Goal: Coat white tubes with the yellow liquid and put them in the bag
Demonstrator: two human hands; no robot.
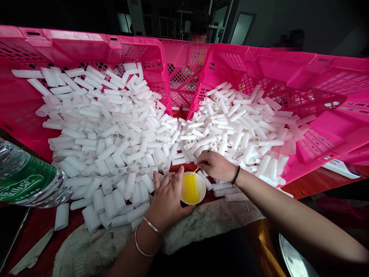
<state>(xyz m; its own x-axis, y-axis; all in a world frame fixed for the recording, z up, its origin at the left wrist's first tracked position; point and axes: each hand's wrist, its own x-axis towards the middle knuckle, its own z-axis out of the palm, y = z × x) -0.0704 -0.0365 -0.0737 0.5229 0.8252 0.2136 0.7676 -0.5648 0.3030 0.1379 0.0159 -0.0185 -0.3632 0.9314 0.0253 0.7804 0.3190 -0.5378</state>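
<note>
A small round white cup point(202, 188) with something bright yellow point(191, 189) in it is at the front middle. My left hand point(170, 192) is curled round the cup's left side, its thumb at the near edge. Between the fingertips of my right hand point(215, 165) is a thin pale stick point(196, 170), slanting down to the cup's far rim. Whether its tip touches the yellow matter, I cannot tell. Beyond both hands, short white plastic tubes point(115, 130) lie in a large heap, and some are close to my right hand.
Two pink plastic crates point(95, 44) point(317, 90) lie tipped with their openings toward me, tubes spilling out. A large water bottle point(31, 177) is at the left. A grey cloth point(210, 221) covers the near table edge. A metal dish point(294, 256) sits at lower right. People are behind the crates.
</note>
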